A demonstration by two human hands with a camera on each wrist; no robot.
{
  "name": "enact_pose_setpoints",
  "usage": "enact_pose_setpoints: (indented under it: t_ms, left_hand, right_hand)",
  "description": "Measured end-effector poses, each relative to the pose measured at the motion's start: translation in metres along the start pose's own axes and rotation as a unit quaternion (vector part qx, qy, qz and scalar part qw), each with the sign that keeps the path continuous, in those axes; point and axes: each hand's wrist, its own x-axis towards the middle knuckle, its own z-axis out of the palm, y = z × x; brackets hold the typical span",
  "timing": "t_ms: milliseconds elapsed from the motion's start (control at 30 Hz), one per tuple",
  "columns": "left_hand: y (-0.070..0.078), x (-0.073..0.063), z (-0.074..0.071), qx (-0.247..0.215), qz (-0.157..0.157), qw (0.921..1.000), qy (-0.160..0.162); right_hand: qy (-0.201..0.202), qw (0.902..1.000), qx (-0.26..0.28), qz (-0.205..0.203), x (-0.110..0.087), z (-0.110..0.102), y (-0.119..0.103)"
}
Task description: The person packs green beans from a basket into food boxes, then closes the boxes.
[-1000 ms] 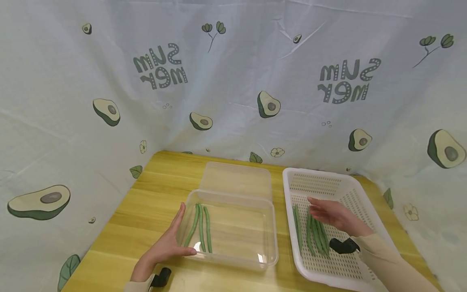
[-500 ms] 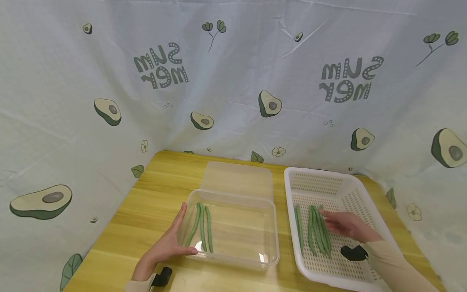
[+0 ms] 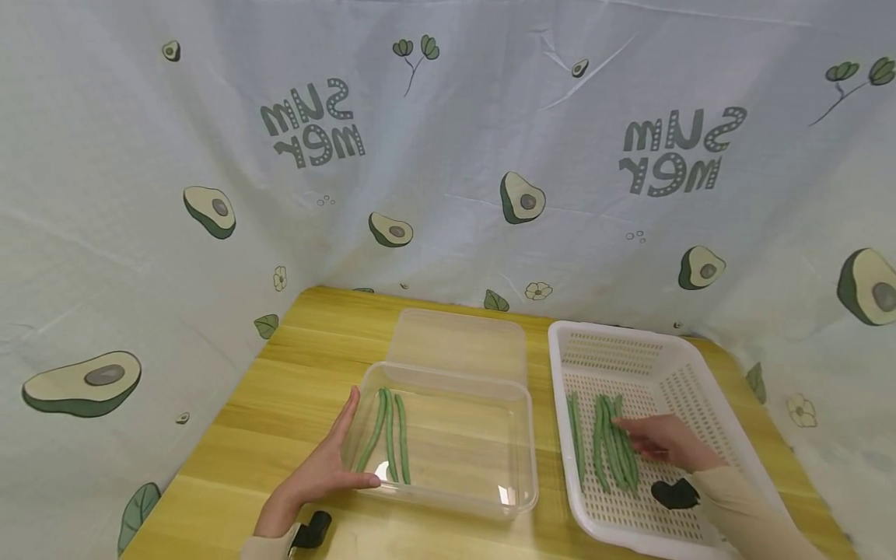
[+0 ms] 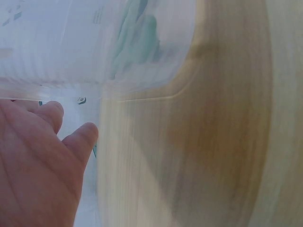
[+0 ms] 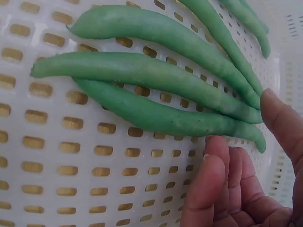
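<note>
Three green beans [image 3: 390, 439] lie lengthwise at the left end of a clear plastic container [image 3: 462, 435]. My left hand [image 3: 318, 467] rests at its left side with fingers and thumb spread, the thumb along the front rim. My right hand [image 3: 668, 439] is low inside a white perforated basket [image 3: 672, 517], beside a bunch of green beans [image 3: 612, 447]. In the right wrist view, the thumb [image 5: 279, 118] is right at the bean ends and the bent fingers [image 5: 208, 182] are close under the lowest bean [image 5: 161, 116], a gap between them.
More green beans [image 3: 576, 439] lie along the basket's left wall. A flat translucent lid [image 3: 455, 338] lies behind the container on the wooden table [image 3: 238, 435]. A printed cloth [image 3: 448, 140] hangs behind and at both sides.
My right hand has come down from above the bean bunch to its right side, and its fingers have bent in toward the beans. The left hand has stayed at the container.
</note>
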Motion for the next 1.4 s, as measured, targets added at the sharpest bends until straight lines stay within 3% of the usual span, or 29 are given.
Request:
enact_pose_setpoints:
  t_ms: [267,633,1067,1267,1400]
  left_hand:
    - [0.0,0.001,0.0,-0.002,0.002,1.0,-0.001]
    - [0.001,0.002,0.001,-0.012,0.004,0.9999,-0.002]
    - [0.002,0.001,0.0,-0.01,0.005,0.9999,-0.003]
    - [0.001,0.0,0.0,-0.015,0.001,0.9999,-0.002]
    - [0.001,0.0,0.0,-0.015,-0.001,0.9999,-0.002]
  right_hand:
    - [0.057,0.9978,-0.014,0.031,0.007,0.007,0.002]
    - [0.056,0.998,-0.022,0.022,0.008,0.007,0.004]
    - [-0.008,0.9985,0.053,0.005,-0.002,-0.013,-0.003]
    - [-0.01,0.9927,0.119,0.014,-0.006,-0.019,-0.015]
    - [-0.033,0.9864,0.161,0.006,-0.01,-0.017,-0.024]
